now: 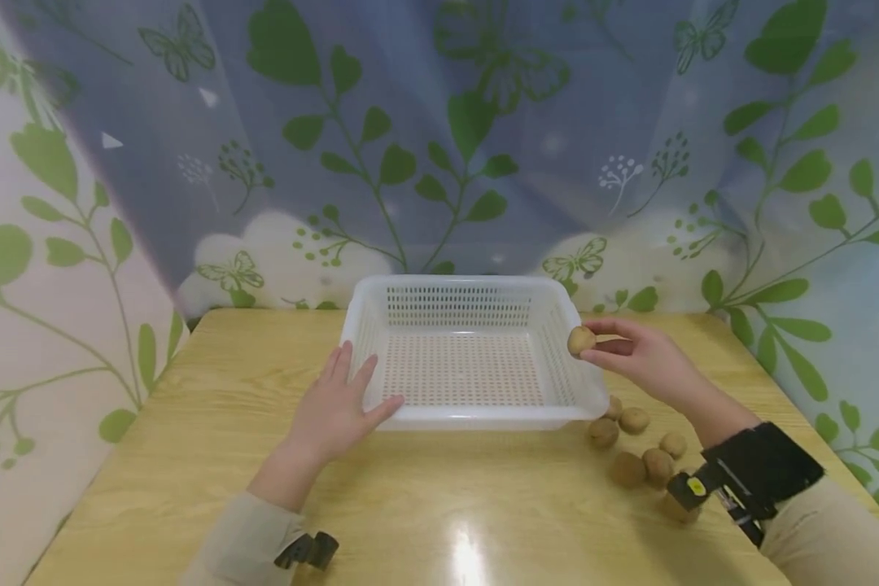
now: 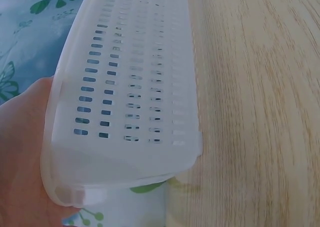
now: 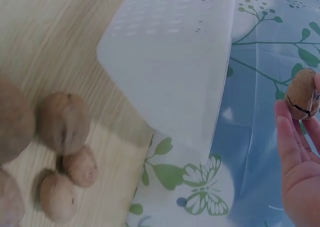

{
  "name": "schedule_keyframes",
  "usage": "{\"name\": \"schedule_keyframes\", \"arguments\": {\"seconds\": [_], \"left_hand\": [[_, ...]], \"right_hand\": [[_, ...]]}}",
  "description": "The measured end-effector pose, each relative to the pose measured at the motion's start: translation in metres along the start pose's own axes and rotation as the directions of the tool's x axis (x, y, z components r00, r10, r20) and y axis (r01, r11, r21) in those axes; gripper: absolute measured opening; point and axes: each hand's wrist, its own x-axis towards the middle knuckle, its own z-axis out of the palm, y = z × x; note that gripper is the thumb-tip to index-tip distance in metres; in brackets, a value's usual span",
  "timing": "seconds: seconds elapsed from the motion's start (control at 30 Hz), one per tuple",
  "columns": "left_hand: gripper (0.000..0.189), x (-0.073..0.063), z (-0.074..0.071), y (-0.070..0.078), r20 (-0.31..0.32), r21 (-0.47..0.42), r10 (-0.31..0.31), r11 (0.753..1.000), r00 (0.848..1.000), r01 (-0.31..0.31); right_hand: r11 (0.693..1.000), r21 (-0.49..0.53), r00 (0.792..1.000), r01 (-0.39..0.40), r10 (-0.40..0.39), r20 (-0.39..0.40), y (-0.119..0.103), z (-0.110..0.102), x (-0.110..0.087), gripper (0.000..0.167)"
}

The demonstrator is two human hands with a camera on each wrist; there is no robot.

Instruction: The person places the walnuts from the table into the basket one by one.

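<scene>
A white plastic basket (image 1: 476, 419) with slotted walls and floor stands on the table, its inside bare. My left hand (image 1: 337, 403) lies across its left front corner, fingers spread and fairly straight over the rim; in the left wrist view the hand (image 2: 22, 152) is beside that rim. With thumb and fingertips my right hand (image 1: 648, 358) pinches a walnut (image 1: 581, 342) at the basket's right rim. The right wrist view shows this walnut (image 3: 301, 94) raised, with a dark crack across its shell. Several more walnuts (image 1: 634, 421) lie on the table below my right wrist.
The wooden table (image 1: 425, 496) reaches back to a fabric backdrop (image 1: 425, 163) printed with leaves and butterflies, which also runs down both sides. A black wrist camera mount (image 1: 762, 472) on my right arm hangs above the nearest walnuts and partly covers them.
</scene>
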Motion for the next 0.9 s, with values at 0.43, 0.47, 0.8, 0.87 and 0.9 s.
{"name": "schedule_keyframes", "arguments": {"seconds": [0.43,0.47,0.8,0.87,0.9], "left_hand": [[0.082,0.003,-0.001,0.002,0.001,0.002,0.017,1.000,1.000,-0.017],[0.082,0.003,-0.001,0.002,0.002,0.001,0.019,1.000,1.000,-0.019],[0.084,0.001,0.003,0.005,-0.030,-0.029,0.023,0.999,0.999,-0.024],[0.084,0.000,0.003,0.005,-0.041,-0.025,0.018,1.000,0.999,-0.019],[0.084,-0.001,0.003,0.004,-0.045,-0.021,0.014,1.000,0.999,-0.015]], "right_hand": [[1.000,0.013,0.998,-0.004,0.003,0.066,-0.013,0.008,0.037,0.059],[1.000,0.012,0.997,-0.003,0.003,0.071,-0.015,0.009,0.040,0.059],[0.999,0.035,0.995,0.017,-0.020,0.095,-0.034,0.013,0.073,0.051],[0.999,0.042,0.995,0.028,-0.032,0.099,-0.039,0.018,0.082,0.049],[0.998,0.048,0.994,0.034,-0.039,0.102,-0.041,0.020,0.086,0.049]]}}
